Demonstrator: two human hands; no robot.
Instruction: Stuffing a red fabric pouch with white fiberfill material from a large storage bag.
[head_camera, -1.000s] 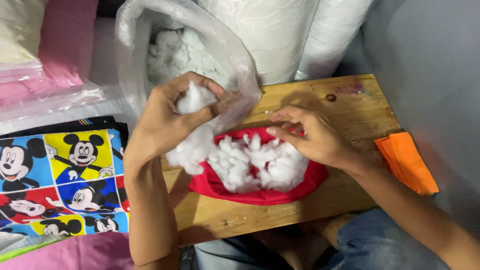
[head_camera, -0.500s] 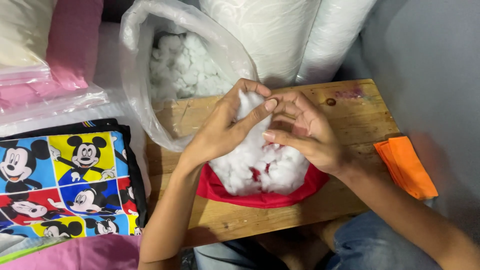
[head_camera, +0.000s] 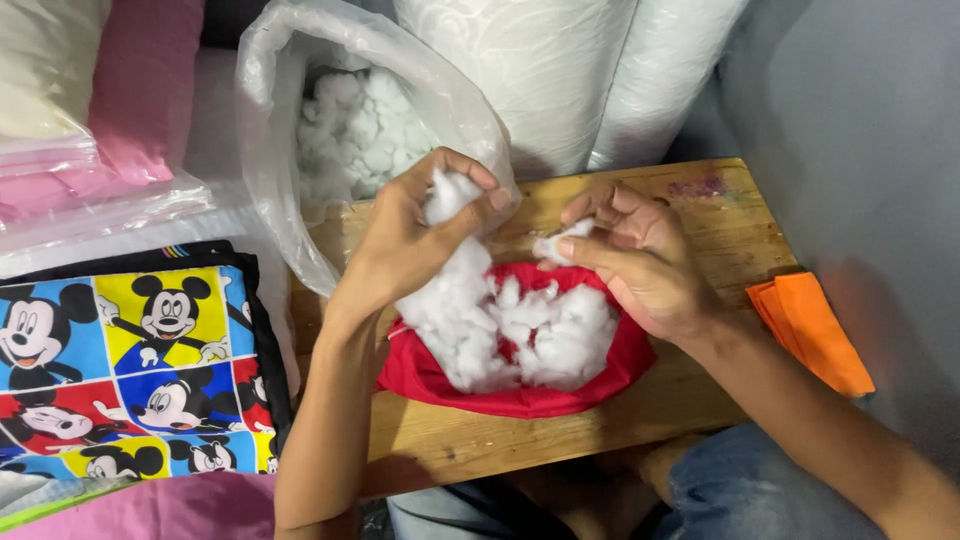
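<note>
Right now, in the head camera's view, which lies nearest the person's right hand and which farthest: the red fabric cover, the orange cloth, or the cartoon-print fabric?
From the right hand:
1. Red fabric cover, directly beneath it, touching.
2. Orange cloth, off the board's right edge.
3. Cartoon-print fabric, far left, beyond the left hand.

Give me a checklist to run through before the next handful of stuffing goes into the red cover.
1. Left hand has a grip on a clump of white stuffing: ok.
2. Right hand pinches a small tuft above the red fabric cover: ok.
3. Cover's opening faces up and is spread wide enough to take more: ok, stuffing heaped inside shows.
4. Cover rests fully on the wooden board: ok.
5. Plastic bag holds more stuffing within reach: ok.
6. Room left inside the cover under the heap: cannot tell.
</note>
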